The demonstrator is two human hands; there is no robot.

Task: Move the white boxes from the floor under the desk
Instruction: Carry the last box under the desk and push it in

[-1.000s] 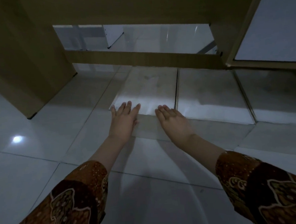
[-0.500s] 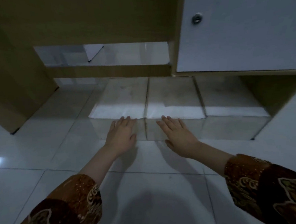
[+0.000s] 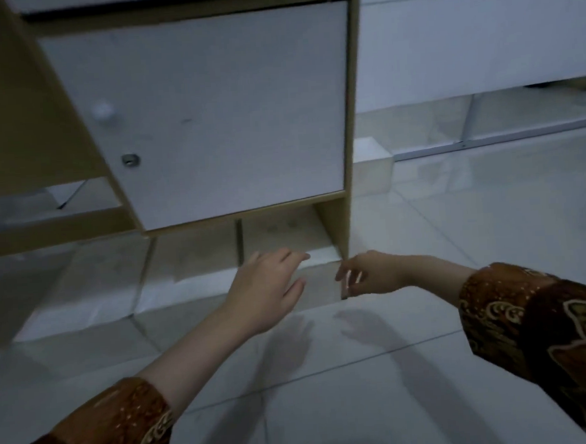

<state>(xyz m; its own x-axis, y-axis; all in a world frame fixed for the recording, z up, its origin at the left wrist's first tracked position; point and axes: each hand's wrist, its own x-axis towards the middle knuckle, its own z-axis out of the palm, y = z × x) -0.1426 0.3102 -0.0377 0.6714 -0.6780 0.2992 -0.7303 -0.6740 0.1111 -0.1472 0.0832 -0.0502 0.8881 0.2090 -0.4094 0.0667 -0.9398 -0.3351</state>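
Three white boxes lie side by side on the floor under the wooden desk: a left box (image 3: 83, 289), a middle box (image 3: 191, 265) and a right box (image 3: 278, 236) beneath the cabinet. My left hand (image 3: 265, 288) reaches over the right box's front left corner, fingers spread. My right hand (image 3: 367, 274) is at that box's front right corner beside the desk's leg panel (image 3: 336, 219), fingers curled. Whether either hand grips the box is unclear in the blur.
The desk's white cabinet door (image 3: 216, 110) with a round lock hangs above the boxes. Another small white box (image 3: 374, 168) sits behind the desk's right side. White panels and a metal rail (image 3: 485, 143) run along the back right. Tiled floor (image 3: 328, 374) lies before me.
My view has swung right, bringing the cabinet door overhead. Both hands have moved from the left and middle boxes to the right box's front corners.
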